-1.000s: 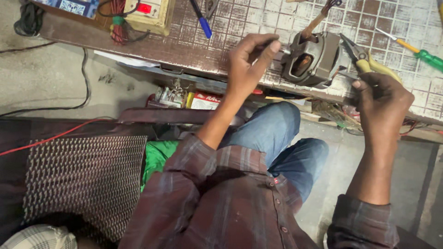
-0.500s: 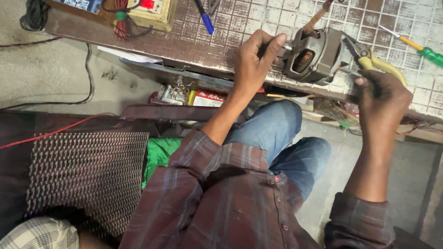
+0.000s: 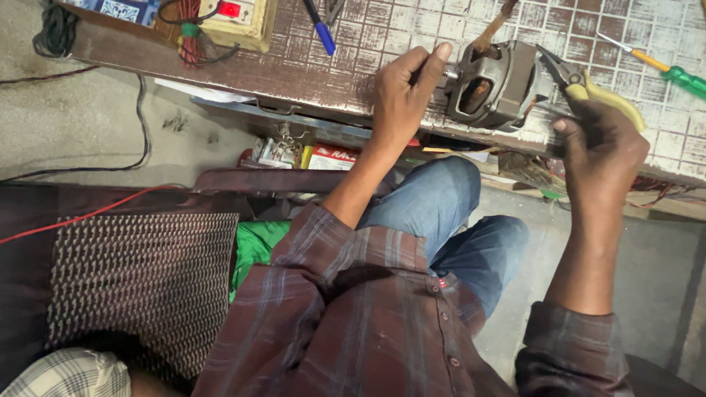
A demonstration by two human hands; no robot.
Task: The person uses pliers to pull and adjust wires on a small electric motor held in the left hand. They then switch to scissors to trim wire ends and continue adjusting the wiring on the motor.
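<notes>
A small grey electric motor [image 3: 494, 87] sits near the front edge of a tiled workbench [image 3: 412, 29], and everything else is placed from it. The left hand [image 3: 401, 99] is just to the left of the motor, its fingers closed around the thin metal shaft [image 3: 446, 73] that sticks out of the motor's side — thumb and fingertips pinch it while the palm rests over the bench edge. The right hand [image 3: 599, 151] is just to the right of the motor, wrapped shut on the yellow handles of a pair of pliers [image 3: 581, 81]; the dark tips of the pliers point toward the motor's top right corner and almost touch it. A wooden-handled tool [image 3: 494, 29] lies behind the motor, slanting away from it. Farther right of the motor lies a screwdriver [image 3: 662, 68] with a green and orange handle; to the left, a blue pen [image 3: 321, 29] and — well beyond that — a cream switch box [image 3: 235, 20] with a red switch. Below the motor, the person's blue jeans [image 3: 448, 213] and plaid shirt fill the lower part of the view.
</notes>
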